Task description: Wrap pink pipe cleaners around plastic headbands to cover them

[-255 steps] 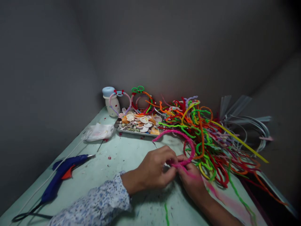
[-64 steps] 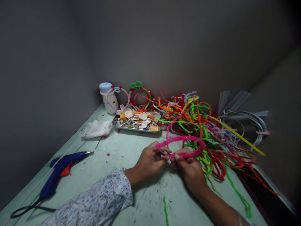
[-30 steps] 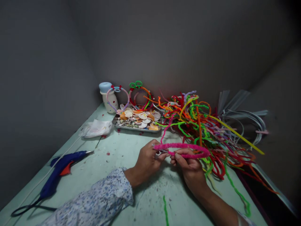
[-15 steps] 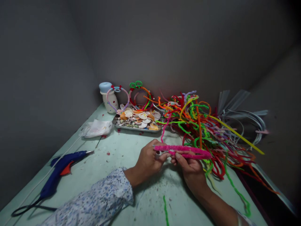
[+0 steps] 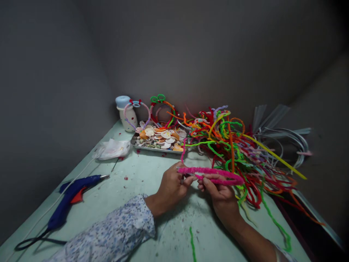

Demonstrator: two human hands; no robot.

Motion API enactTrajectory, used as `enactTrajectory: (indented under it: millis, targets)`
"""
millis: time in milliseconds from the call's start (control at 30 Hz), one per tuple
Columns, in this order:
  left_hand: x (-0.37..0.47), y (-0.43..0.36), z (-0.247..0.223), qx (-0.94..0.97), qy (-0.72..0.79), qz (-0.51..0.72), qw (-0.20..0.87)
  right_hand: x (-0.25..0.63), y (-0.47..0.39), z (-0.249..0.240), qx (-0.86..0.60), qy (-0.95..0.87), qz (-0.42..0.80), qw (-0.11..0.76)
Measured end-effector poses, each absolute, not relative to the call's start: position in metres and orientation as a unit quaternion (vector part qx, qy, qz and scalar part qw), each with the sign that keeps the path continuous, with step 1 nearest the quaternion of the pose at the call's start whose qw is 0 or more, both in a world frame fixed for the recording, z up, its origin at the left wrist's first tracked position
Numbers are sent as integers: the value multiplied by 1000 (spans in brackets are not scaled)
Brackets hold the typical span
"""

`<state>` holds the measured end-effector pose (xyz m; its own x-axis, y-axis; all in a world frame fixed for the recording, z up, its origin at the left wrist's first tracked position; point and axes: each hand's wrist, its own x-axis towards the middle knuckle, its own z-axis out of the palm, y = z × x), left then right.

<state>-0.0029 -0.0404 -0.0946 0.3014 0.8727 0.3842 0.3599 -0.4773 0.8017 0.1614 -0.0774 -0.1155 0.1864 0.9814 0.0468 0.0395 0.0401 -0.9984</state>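
Observation:
Between my two hands is a headband wrapped in fuzzy pink pipe cleaner (image 5: 212, 171), held sideways above the table. My left hand (image 5: 174, 185) is closed on its left end, where a bit of bare metal shows. With thumb and fingers pinched, my right hand (image 5: 219, 191) grips the near side of the band. A loose pink pipe cleaner end (image 5: 183, 151) sticks up beyond my left hand. Fingers partly hide where the pink strand meets the band.
A blue glue gun (image 5: 68, 200) lies at left beside a plastic packet (image 5: 113, 149). Behind stand a metal tray (image 5: 158, 148) of shells, finished headbands (image 5: 149, 112) and a lidded jar (image 5: 127, 116). Tangled pipe cleaners (image 5: 226, 138) and wire hoops (image 5: 301, 145) fill the right; a green strand (image 5: 192, 243) lies in front.
The loose pink pipe cleaner end has swung left and stands more upright. The band has shifted very slightly left; both hands keep their grip.

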Motion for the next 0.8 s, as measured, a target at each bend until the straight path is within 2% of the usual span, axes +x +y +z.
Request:
enactTrajectory:
  millis: [267, 400, 800]
  targets:
    - [-4, -40, -89, 770, 392, 420, 278, 162, -79, -106, -539, -496, 410, 544]
    - [-4, -41, -87, 763, 389, 426, 291, 160, -79, -107, -488, -470, 457, 575]
    - [-2, -44, -83, 747, 413, 433, 291, 160, -80, -115, -503, -498, 463, 532]
